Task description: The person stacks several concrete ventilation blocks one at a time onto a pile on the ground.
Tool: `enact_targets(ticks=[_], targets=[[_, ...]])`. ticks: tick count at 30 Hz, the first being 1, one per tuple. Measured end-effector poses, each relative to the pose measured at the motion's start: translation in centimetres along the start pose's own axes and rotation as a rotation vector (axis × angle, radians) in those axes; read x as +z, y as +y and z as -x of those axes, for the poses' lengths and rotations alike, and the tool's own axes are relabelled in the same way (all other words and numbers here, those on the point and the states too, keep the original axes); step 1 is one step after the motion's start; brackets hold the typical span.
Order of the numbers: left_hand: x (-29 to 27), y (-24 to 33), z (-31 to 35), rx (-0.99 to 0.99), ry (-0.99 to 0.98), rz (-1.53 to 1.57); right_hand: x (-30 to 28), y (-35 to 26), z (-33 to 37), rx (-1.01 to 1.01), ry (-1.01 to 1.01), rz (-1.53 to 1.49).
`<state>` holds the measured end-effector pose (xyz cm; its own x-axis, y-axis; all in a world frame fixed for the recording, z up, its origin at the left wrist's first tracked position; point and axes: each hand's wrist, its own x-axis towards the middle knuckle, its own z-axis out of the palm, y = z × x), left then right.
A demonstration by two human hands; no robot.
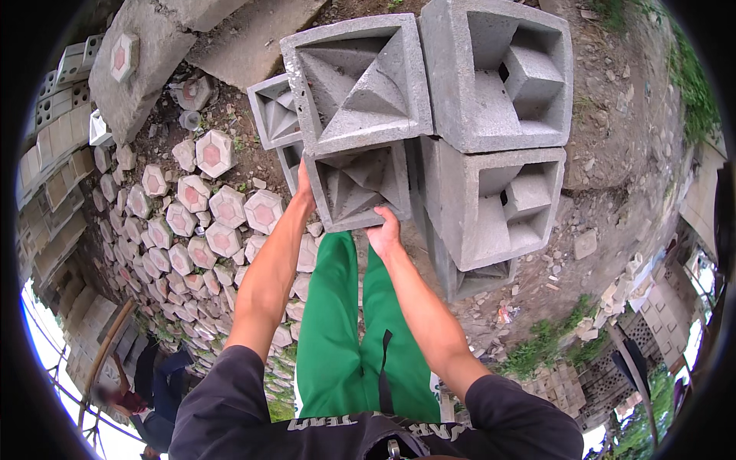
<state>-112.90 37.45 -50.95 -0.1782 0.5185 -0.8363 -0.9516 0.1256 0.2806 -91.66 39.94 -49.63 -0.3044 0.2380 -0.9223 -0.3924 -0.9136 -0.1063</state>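
Observation:
Both my hands are on a grey concrete ventilation block [364, 184] with a faceted, recessed face. My left hand [305, 186] grips its left side, the fingers partly hidden along the edge. At the lower right corner, my right hand [385, 231] has its thumb on the rim and its other fingers tucked underneath, out of sight. Directly beyond it is a larger-looking block [356, 84] with a similar pyramid-shaped hollow. To the right, two more blocks, an upper one [498, 77] and a lower one [498, 201], are stacked with a further block partly visible beneath.
A smaller-looking block [276, 111] stands at the left of the stack. Many hexagonal pavers [226, 207] with reddish centres cover the ground to the left. Broken concrete slabs [146, 65] lie at the far left. Rubble-strewn dirt [606, 153] stretches right. Another person [153, 391] is at lower left.

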Motion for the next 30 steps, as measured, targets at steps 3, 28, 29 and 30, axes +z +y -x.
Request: enact_targets(ticks=[3, 28, 29, 30], targets=[[-0.4, -0.2, -0.2, -0.005, -0.033, 0.031, 0.2, 0.1, 0.0, 0.008, 0.003, -0.046], [4.3, -1.4, -1.0, 0.000, -0.036, 0.039, -0.3, -3.6, -0.5, -0.027, -0.037, -0.073], [4.5, -1.3, -0.9, 0.006, -0.037, 0.027, -0.1, -3.6, -0.3, -0.033, -0.045, -0.062], [4.8, -1.3, -1.0, 0.000, -0.040, 0.026, 0.1, -3.8, -0.2, -0.037, -0.040, -0.064]])
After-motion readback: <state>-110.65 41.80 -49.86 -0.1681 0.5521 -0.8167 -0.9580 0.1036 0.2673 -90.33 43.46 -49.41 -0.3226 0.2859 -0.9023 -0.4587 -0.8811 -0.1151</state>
